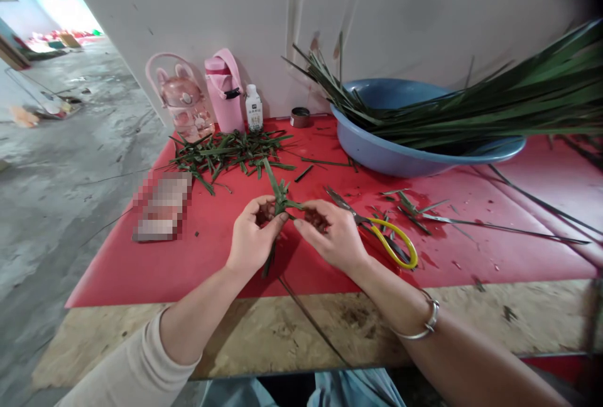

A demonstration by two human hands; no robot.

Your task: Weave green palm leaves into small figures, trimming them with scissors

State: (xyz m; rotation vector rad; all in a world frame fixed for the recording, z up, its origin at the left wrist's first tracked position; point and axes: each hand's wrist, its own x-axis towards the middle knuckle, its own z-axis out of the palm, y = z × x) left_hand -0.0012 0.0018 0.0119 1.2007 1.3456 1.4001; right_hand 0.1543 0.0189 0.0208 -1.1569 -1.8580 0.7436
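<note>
My left hand (257, 231) pinches a small woven piece of green leaf strips (281, 196) above the red table cover. One strip sticks up from it and others hang down below the hand. My right hand (332, 231) is closed on a strip at the right side of the same piece. Scissors with yellow handles (393, 244) lie just right of my right hand, blades pointing up and left. Leaf scraps lie under and beside them.
A blue basin (405, 159) holding long green leaves (461, 115) stands at the back right. Leaf offcuts (226, 152) are piled before a clear pink bottle (188, 108), a pink flask (226, 96) and a white bottle (254, 108). A blurred flat object (164, 206) lies left.
</note>
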